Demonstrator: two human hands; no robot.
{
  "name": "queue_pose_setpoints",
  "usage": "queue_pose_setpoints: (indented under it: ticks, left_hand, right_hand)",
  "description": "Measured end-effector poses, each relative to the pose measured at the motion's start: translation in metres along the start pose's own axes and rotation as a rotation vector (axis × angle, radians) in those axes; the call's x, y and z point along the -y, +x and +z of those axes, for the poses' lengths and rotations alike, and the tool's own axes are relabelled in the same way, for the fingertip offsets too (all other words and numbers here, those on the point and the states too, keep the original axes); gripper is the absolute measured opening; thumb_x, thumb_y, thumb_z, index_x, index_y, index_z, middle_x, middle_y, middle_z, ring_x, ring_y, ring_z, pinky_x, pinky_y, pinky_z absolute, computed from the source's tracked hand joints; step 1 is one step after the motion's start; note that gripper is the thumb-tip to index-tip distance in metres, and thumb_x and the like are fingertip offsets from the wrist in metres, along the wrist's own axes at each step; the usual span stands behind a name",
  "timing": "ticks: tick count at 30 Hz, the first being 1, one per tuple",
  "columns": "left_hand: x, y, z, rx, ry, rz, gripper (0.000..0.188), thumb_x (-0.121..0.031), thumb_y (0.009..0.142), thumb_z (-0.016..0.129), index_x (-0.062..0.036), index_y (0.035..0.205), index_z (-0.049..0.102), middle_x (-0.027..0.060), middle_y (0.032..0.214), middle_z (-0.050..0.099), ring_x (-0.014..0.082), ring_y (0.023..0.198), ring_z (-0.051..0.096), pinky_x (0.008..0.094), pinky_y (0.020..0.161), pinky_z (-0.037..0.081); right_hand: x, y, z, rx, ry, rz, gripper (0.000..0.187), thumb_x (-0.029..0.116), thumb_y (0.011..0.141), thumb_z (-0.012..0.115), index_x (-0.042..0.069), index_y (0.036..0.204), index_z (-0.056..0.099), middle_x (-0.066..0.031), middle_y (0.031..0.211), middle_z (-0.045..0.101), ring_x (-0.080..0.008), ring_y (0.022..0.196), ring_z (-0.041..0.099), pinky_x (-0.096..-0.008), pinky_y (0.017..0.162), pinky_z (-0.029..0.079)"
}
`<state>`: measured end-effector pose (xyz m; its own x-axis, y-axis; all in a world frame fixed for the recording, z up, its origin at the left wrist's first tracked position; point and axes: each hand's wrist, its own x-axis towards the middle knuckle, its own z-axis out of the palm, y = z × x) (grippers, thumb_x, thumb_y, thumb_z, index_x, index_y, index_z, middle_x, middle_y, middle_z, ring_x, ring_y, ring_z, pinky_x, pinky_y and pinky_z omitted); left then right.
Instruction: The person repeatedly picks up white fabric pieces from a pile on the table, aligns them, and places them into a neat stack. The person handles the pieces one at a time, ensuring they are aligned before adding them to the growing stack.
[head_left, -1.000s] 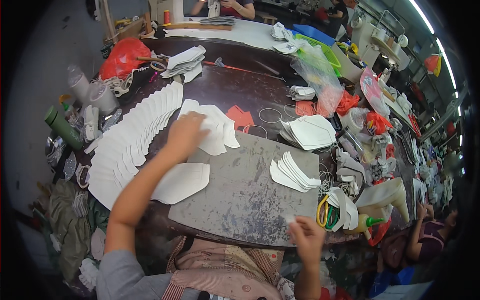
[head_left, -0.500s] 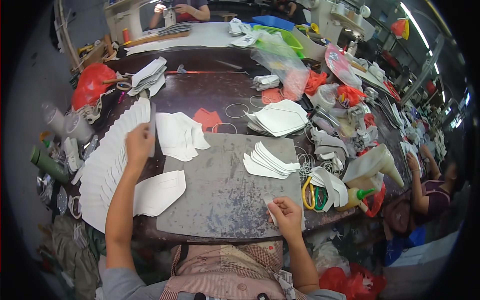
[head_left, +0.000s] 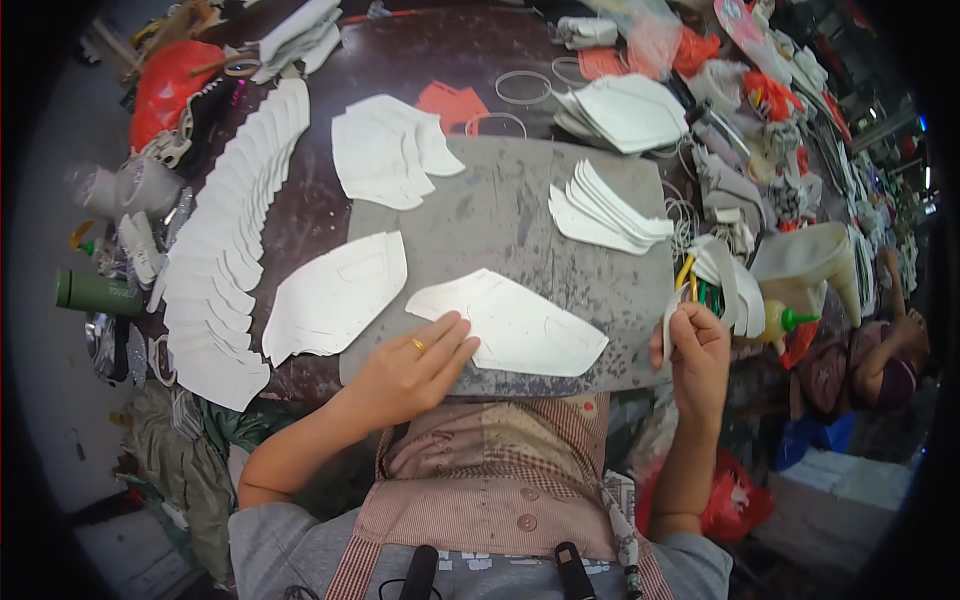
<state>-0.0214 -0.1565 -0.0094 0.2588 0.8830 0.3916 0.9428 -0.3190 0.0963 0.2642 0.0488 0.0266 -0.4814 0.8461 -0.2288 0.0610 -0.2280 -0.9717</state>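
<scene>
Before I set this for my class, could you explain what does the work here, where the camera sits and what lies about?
There is no machine: the left hand and right hand are a person's own, bare. The camera is worn on the head, looking down; its wide fisheye lens bends straight edges. On the dark table lies a grey board. The left hand touches a white piece there; the right pinches a small pale strip, partly hidden. Further left is a fanned row of white pieces.
</scene>
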Motion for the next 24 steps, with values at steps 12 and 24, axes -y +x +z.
queue_pose_setpoints:
  ticks: [12,24]
  left_hand:
    - [-0.049,-0.033,0.009,-0.29,-0.217,-0.389,0.031,-0.008,0.083,0.065,-0.0021,0.112,0.072,0.0141,0.12,0.068,0.0279,0.111,0.065,0.0422,0.094,0.053]
    - [-0.068,-0.033,0.023,-0.053,-0.13,-0.324,0.056,-0.05,0.09,0.063,-0.0101,0.129,0.063,0.0029,0.141,0.059,0.0177,0.123,0.049,0.0304,0.1,0.037]
  right_hand:
    - [-0.001,0.017,0.103,0.633,-0.574,0.244,0.021,0.017,0.09,0.074,-0.005,0.088,0.072,-0.0061,0.068,0.067,-0.008,0.062,0.06,-0.0248,0.057,0.046]
    - [0.005,0.015,0.114,0.573,-0.692,0.3,0.022,0.016,0.091,0.072,-0.006,0.088,0.073,-0.0065,0.062,0.065,-0.0071,0.056,0.059,-0.0254,0.053,0.045]
